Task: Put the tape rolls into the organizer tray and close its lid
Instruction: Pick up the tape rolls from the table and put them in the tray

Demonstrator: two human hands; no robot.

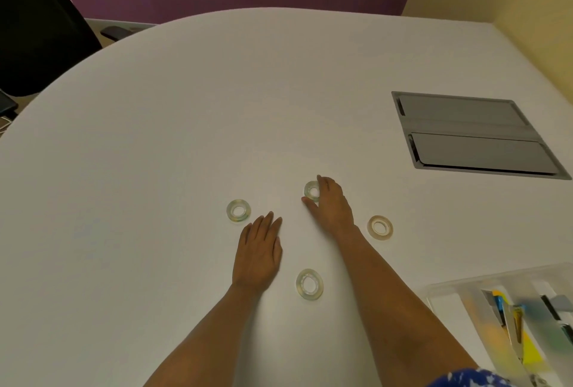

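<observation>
Several clear tape rolls lie flat on the white table (pixel 155 138). One tape roll (pixel 238 211) is at the left, one tape roll (pixel 309 284) is nearest me, one tape roll (pixel 380 227) is at the right. My right hand (pixel 330 203) has its thumb and fingers around the far tape roll (pixel 311 190), which still rests on the table. My left hand (pixel 259 253) lies flat on the table, fingers together, holding nothing, just right of the left roll. The clear plastic organizer tray (pixel 449 290) is at the lower right, partly cut off.
A grey cable hatch (pixel 471 129) is set into the table at the right. The tray holds coloured stationery (pixel 511 324). A black chair (pixel 37 30) stands at the far left beyond the table's curved edge. Purple and yellow walls are behind.
</observation>
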